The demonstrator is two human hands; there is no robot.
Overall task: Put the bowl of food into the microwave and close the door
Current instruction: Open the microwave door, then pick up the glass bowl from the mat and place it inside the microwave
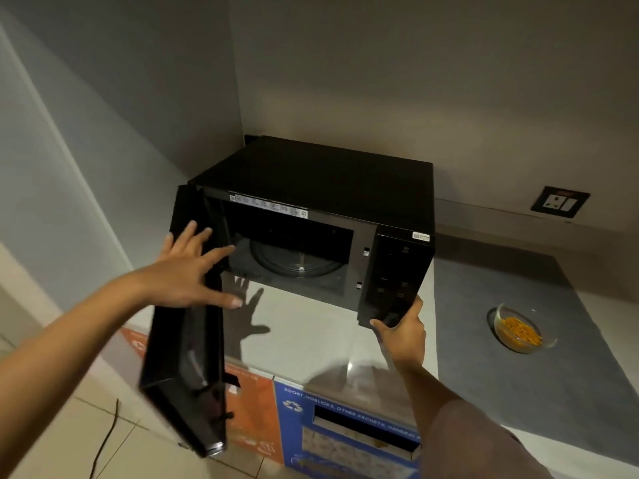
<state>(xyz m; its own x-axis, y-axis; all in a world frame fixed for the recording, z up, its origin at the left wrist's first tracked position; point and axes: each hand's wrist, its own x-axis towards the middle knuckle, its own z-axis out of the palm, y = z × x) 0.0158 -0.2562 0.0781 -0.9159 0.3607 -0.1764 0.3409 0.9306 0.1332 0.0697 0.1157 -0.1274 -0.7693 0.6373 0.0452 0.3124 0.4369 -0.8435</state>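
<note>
microwave (321,188) door (186,326) is swung open w/ left hand (193,271) flat, fingers spread on it, right hand (403,328) gripping microwave's lower front corner, inside empty, bowl of food (520,328) well right of microwave, so loading + closing left.

One black microwave (311,216) with one open door (186,333), one glass bowl (522,331) of yellow food, one wall socket (560,201), and two hands are showing: left hand (193,267), right hand (403,331).
</note>
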